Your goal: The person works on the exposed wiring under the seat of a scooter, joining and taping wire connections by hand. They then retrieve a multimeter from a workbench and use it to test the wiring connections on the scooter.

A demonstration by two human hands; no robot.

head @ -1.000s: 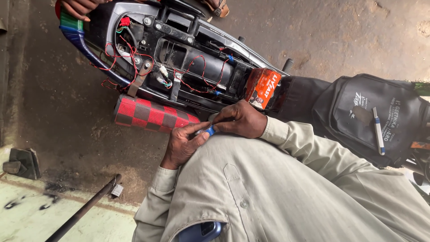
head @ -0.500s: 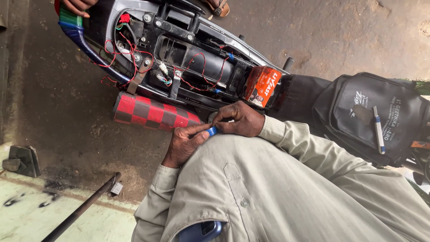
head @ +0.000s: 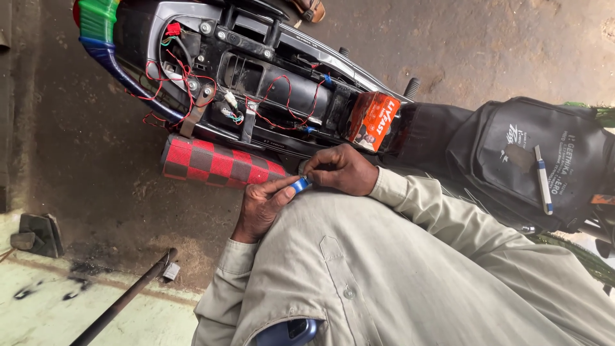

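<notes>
My left hand (head: 261, 206) and my right hand (head: 341, 170) meet over my khaki-clad lap, beside a motorcycle with its seat taken off. Both pinch a small blue piece (head: 300, 184) between their fingertips; I cannot tell what it is. Just beyond my hands lie the open frame (head: 269, 83) with loose red wires (head: 186, 80) and an orange battery (head: 373, 120). A red and black chequered cover (head: 218, 163) wraps the silencer just left of my left hand.
A black bag (head: 512, 160) with a pen clipped to it lies on the right. A dark metal rod (head: 125, 298) crosses the floor at lower left, near a dark block (head: 38, 234). Another person's hand (head: 309, 9) shows at the top edge. A phone (head: 288, 331) sticks out of my pocket.
My hands stay together on the blue piece. The other person's hand at the tail end, top left, has gone out of view.
</notes>
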